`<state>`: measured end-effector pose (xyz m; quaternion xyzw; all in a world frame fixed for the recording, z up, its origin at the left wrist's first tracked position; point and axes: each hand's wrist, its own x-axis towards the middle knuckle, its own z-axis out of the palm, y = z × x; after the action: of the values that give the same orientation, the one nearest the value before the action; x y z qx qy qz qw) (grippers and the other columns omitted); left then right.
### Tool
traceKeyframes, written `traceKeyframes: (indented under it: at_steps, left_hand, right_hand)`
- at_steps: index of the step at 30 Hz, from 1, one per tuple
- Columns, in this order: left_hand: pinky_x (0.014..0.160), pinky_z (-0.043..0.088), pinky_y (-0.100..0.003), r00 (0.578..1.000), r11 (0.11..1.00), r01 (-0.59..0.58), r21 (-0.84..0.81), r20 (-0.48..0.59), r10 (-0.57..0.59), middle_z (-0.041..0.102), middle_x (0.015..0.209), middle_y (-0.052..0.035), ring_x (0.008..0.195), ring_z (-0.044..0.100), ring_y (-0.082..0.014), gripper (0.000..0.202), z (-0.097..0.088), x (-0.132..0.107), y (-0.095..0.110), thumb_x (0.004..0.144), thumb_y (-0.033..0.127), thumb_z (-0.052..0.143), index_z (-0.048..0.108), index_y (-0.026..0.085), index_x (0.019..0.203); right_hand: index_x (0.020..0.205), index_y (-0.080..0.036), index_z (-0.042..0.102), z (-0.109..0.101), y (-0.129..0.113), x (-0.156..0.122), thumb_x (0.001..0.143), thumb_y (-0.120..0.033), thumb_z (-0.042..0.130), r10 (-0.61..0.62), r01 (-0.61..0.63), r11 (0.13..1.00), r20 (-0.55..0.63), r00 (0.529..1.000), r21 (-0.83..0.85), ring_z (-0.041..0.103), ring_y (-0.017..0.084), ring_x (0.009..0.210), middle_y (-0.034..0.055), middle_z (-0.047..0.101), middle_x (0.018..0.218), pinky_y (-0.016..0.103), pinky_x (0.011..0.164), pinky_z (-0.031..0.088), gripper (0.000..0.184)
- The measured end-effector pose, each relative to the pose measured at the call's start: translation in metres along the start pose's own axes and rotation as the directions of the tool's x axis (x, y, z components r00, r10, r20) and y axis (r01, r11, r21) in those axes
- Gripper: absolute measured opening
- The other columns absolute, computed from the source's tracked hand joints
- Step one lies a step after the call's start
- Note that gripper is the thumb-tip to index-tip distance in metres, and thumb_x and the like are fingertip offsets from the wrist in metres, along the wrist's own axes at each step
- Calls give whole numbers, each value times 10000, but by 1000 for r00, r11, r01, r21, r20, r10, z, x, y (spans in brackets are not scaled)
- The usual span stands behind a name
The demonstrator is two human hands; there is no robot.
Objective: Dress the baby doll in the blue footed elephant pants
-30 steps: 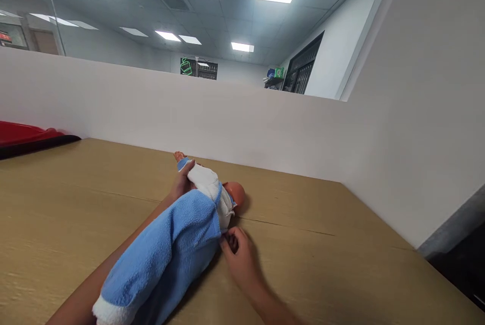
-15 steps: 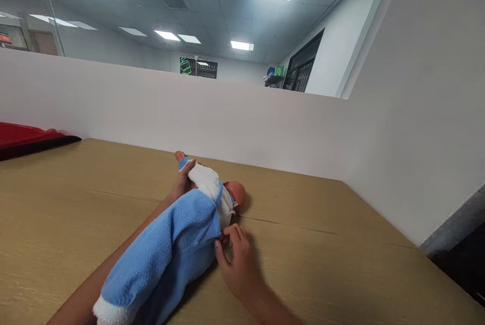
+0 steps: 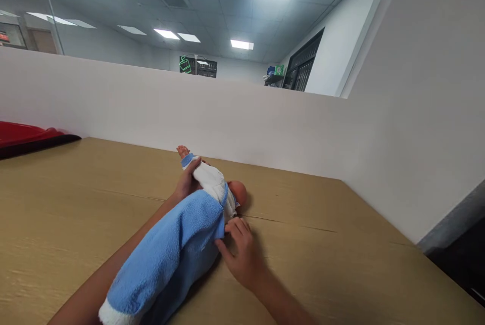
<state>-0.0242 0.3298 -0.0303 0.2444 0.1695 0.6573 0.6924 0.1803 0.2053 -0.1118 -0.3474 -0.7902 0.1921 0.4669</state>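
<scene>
A baby doll [image 3: 238, 192] lies on its side on the brown tabletop, its bald head pointing away to the right. It wears a white top [image 3: 212, 179] and fuzzy blue overalls [image 3: 151, 264] with white cuffs. My left hand [image 3: 188, 179] is wrapped round the doll's white-sleeved arm near the blue cuff; part of the hand is behind the sleeve. The doll's small hand [image 3: 183, 151] sticks up beyond my grip. At the back edge of the overalls, my right hand [image 3: 239, 251] pinches the blue fabric between thumb and fingers. The doll's face is turned out of sight.
A brown table [image 3: 322, 254] with a seam across it carries the doll. A red tray-like object [image 3: 26, 134] with a dark edge sits at the far left. Behind the table stands a white wall [image 3: 227, 118] with a window above, and another wall [image 3: 428, 128] rises on the right.
The doll has shifted slightly to the right, its raised arm a little higher, with my left hand still round it. My right hand keeps its pinch on the blue fabric.
</scene>
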Motion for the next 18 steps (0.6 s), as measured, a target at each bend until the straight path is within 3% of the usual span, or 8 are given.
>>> traceKeyframes:
  at_steps: [3, 6, 8, 10, 13, 18]
  left_hand:
    - [767, 618, -331, 1000, 1000, 17, 13, 12, -18, 743, 731, -4, 645, 723, -184, 255, 4, -3, -1, 765, 312, 858, 648, 197, 853]
    - [769, 619, -347, 999, 999, 36, 25, 24, -37, 745, 740, -25, 647, 725, -196, 269, 7, -6, -2, 758, 310, 867, 650, 186, 857]
    - [775, 619, -348, 999, 999, 38, 29, 28, -39, 742, 744, -27, 655, 725, -196, 279, 10, -8, -3, 751, 304, 875, 646, 184, 855]
    - [786, 617, -343, 999, 999, 28, 30, 30, -29, 736, 747, -15, 664, 725, -188, 290, 14, -10, -4, 743, 305, 883, 640, 189, 851]
    - [803, 613, -333, 999, 999, 1, 33, 34, -3, 728, 751, 5, 672, 719, -174, 307, 18, -13, -5, 731, 313, 893, 632, 201, 847]
    - [807, 606, -329, 999, 998, -39, 58, 19, 38, 717, 746, 24, 663, 709, -165, 325, 25, -17, -7, 715, 332, 904, 625, 215, 834]
  right_hand:
    - [953, -230, 605, -11, 13, 10, 1003, -370, 605, 4, -4, 994, -4, 1000, 112, 573, 241, 1021, 57, 576, 1043, 378, 947, 461, 150]
    - [933, -234, 638, -18, 20, 15, 989, -386, 623, 23, -35, 987, 72, 997, 158, 569, 241, 1048, 54, 594, 1070, 378, 978, 446, 163]
    - [914, -230, 641, -16, 23, 16, 944, -353, 653, 67, -79, 984, 84, 994, 157, 565, 231, 991, 42, 599, 1023, 357, 924, 447, 126]
    - [902, -227, 595, -12, 28, 17, 824, -308, 723, 167, -163, 970, -10, 986, 179, 545, 203, 863, 7, 574, 911, 313, 805, 441, 171]
    - [809, -235, 487, -10, 38, 19, 675, -281, 733, 315, -275, 934, -164, 935, 227, 450, 157, 678, -53, 483, 740, 265, 642, 361, 284]
    - [759, -247, 423, -30, 35, 17, 841, -354, 598, 377, -322, 919, -260, 889, 229, 377, 147, 595, -66, 387, 660, 271, 574, 305, 221]
